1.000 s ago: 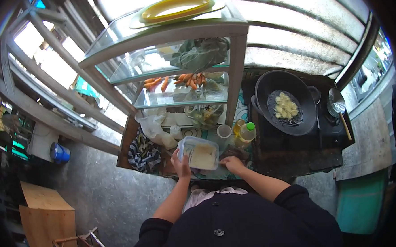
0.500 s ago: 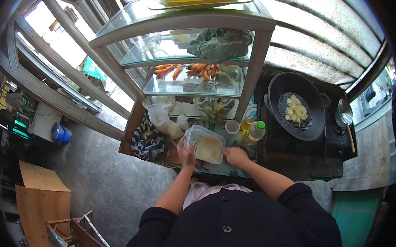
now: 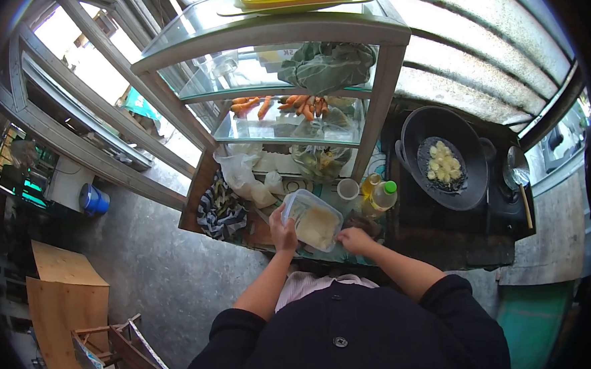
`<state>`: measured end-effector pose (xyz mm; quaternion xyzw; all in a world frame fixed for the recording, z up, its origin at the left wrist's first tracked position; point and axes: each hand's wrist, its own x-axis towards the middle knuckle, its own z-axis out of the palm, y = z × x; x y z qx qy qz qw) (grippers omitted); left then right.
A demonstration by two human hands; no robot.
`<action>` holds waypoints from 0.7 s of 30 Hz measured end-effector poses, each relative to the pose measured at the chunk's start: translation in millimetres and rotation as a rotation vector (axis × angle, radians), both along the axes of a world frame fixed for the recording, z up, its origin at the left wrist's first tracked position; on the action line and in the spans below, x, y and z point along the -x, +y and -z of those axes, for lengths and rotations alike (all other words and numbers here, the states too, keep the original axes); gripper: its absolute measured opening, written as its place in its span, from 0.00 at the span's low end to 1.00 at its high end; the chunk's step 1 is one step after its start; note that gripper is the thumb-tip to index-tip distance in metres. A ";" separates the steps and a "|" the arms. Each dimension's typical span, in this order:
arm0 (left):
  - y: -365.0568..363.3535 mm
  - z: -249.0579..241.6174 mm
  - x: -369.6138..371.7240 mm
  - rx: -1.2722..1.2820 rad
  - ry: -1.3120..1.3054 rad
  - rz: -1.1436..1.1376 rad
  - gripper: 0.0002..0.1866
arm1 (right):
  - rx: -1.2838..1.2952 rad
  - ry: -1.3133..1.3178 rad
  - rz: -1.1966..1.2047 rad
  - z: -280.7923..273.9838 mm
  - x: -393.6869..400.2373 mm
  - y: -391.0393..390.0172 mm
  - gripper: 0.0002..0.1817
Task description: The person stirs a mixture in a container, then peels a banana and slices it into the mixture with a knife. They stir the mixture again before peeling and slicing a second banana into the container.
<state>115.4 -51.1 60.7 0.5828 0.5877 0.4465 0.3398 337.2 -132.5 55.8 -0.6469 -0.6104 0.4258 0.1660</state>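
My left hand [image 3: 284,233] is wrapped around the left side of a clear plastic food container [image 3: 299,204], which is tilted. Inside lies a pale, pasty batter [image 3: 318,225], gathered toward the lower right. At the container's lower right corner my right hand [image 3: 356,240] is closed; what it grips, if anything, is hidden. Just beyond that hand stand a translucent plastic cup [image 3: 348,189], a small bottle of yellow liquid [image 3: 371,182] and a green-capped bottle [image 3: 381,200]. Pale fritters [image 3: 444,163] sit bunched in dark oil in a black wok [image 3: 427,125] to the right.
A glass display cabinet [image 3: 271,34] rises ahead, with carrots [image 3: 303,105] on a shelf. Right of the wok lies a strainer [image 3: 516,168] with a wooden handle. Plastic bags [image 3: 240,176] and a striped cloth [image 3: 222,218] occupy the counter's left. A wooden chair [image 3: 127,350] stands lower left.
The container and both hands have shifted slightly right and down, and the right hand now meets the container's corner. The fritters look somewhat shifted in the oil.
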 end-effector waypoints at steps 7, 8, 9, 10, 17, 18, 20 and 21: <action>0.2 14.7 6.0 0.027 -0.070 -0.068 0.24 | -0.002 -0.137 -0.029 8.6 -2.6 -12.7 0.14; 0.6 16.1 7.3 0.028 -0.068 -0.062 0.24 | -0.006 0.036 -0.004 16.2 -7.0 -13.6 0.15; -1.0 13.7 7.3 0.044 -0.084 -0.075 0.23 | -0.059 0.118 0.111 18.3 -12.3 -10.4 0.15; -3.1 13.9 5.7 0.060 -0.103 -0.092 0.23 | -0.056 0.111 0.110 1.2 -9.4 -15.4 0.15; -10.7 16.8 0.1 0.014 -0.039 -0.035 0.22 | -0.078 0.040 0.124 3.9 -5.9 -20.1 0.18; -9.4 24.1 0.4 0.037 -0.079 -0.053 0.22 | -0.078 0.034 0.124 -4.1 -2.9 -23.1 0.18; -9.0 31.1 0.0 0.058 -0.122 -0.073 0.22 | 0.040 -0.368 0.001 -19.7 4.5 -28.7 0.14; -7.1 31.4 1.1 0.054 -0.112 -0.085 0.22 | 0.114 -0.352 -0.092 -31.2 6.5 -31.3 0.15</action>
